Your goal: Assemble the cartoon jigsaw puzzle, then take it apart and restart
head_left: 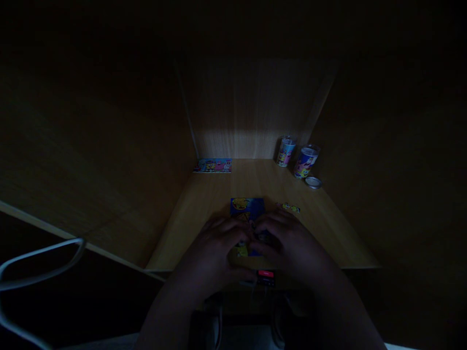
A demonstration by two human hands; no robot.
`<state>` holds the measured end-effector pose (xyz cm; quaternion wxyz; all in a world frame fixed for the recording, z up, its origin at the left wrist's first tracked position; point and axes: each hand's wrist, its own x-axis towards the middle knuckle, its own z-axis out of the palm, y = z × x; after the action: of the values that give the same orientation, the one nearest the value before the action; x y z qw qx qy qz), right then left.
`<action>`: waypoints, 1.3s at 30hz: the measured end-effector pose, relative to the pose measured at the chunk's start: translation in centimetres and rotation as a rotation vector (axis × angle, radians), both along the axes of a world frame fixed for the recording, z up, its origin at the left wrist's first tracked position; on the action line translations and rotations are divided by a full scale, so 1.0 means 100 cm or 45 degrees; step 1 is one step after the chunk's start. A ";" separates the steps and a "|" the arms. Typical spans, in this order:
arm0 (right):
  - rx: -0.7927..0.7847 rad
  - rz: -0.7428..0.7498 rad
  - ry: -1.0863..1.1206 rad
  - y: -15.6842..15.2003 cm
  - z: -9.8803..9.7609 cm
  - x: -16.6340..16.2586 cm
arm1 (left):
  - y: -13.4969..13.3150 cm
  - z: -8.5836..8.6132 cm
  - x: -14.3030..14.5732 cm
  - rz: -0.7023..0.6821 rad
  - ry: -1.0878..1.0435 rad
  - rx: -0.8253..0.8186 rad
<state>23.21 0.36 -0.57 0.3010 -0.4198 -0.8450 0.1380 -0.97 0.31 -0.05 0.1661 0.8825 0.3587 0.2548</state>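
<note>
The scene is very dim. A blue and yellow cartoon jigsaw puzzle lies on a wooden desk. My left hand and my right hand rest on its near part, fingertips meeting at the middle. The fingers of both are curled down onto the pieces; what they pinch is hidden. A few loose puzzle pieces lie just right of the puzzle, beyond my right hand.
A finished picture card lies at the back left. Two printed cans stand at the back right, with a round lid beside them. Wooden walls enclose the desk. A small red-lit device sits at the near edge.
</note>
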 end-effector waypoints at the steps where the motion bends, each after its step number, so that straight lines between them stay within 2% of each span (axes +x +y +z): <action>1: -0.010 0.019 0.003 -0.001 0.001 0.001 | 0.000 0.000 0.000 0.001 -0.003 0.001; 11: -0.076 0.149 0.005 -0.005 -0.005 0.015 | 0.002 -0.002 -0.004 0.008 -0.024 -0.025; 19: -0.193 0.153 -0.026 -0.015 0.001 0.016 | -0.003 0.001 -0.009 -0.022 -0.036 -0.087; 22: -0.190 0.062 -0.028 -0.012 -0.001 0.019 | -0.004 0.002 -0.010 -0.025 -0.070 -0.109; 27: 0.002 -0.209 -0.072 -0.006 -0.004 0.023 | -0.003 -0.001 -0.012 -0.058 -0.171 -0.129; 33: 0.017 0.015 -0.020 -0.004 -0.006 0.012 | 0.004 -0.009 -0.010 0.003 -0.236 -0.071; 39: 0.074 0.042 0.079 -0.001 -0.012 -0.004 | 0.012 -0.010 -0.005 0.034 -0.203 0.070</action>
<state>22.78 0.29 -1.75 0.3369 -0.3926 -0.8457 0.1313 -1.42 1.48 -1.01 0.1663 0.8588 0.3491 0.3362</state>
